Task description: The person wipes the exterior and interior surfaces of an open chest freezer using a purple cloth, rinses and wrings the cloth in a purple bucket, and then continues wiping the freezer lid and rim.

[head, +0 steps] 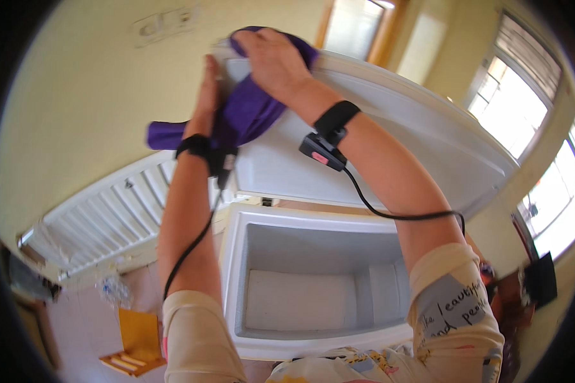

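Observation:
The raised white lid of a chest freezer stands open before me. My right hand presses a purple cloth over the lid's upper left corner, fingers bent across the edge. From there the cloth hangs down along the lid's inner face and behind my left wrist. My left hand rests against the lid's left side edge, its palm and most fingers hidden from me. Below my arms, the freezer's grey-lined interior lies exposed, with a raised step at its right end.
A white radiator runs along the wall at left. On the tiled floor are a small yellow wooden chair and a clear plastic bag. Windows and dark furniture are at right. Cabled black devices are strapped to both wrists.

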The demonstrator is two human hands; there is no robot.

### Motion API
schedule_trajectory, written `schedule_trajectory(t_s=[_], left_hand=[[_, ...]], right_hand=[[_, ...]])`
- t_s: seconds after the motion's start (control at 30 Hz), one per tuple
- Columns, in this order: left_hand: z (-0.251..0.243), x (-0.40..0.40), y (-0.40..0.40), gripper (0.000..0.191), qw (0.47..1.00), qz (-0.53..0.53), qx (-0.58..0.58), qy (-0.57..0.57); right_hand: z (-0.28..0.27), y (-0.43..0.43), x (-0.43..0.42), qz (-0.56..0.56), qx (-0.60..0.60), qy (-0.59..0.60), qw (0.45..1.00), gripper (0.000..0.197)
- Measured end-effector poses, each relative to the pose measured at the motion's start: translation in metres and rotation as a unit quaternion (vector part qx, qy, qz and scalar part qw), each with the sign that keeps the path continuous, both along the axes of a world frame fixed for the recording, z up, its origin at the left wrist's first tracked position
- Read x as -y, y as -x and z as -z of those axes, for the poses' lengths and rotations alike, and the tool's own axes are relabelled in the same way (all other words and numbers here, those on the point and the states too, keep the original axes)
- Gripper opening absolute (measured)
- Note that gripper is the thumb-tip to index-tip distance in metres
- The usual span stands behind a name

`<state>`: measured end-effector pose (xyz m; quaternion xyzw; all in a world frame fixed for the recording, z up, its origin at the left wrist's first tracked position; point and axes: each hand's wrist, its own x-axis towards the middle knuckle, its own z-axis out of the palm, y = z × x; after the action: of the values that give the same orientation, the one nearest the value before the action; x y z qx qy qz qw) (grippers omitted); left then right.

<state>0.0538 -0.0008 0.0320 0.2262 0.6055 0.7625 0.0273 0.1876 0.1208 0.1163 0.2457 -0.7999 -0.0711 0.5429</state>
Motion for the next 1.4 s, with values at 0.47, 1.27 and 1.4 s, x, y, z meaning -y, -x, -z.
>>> schedule_trajectory(t_s=[0.47,1.27,1.4], left_hand=[[-0.008,0.006,-0.022,0.093,0.998,0.008,-0.057,0.014],[0.063,-0.012,-0.011,0.073,0.992,-0.023,-0.121,-0.023],[0.047,-0.025,-0.037,0.075,0.99,-0.026,-0.084,-0.109]], right_hand=[[0.001,-0.185,-0.186,0.245,0.032,0.104,0.963,0.039],[0.057,-0.437,-0.271,-0.185,0.11,0.788,0.576,0.036],[0.077,-0.405,-0.248,-0.161,0.12,0.823,0.532,0.032]])
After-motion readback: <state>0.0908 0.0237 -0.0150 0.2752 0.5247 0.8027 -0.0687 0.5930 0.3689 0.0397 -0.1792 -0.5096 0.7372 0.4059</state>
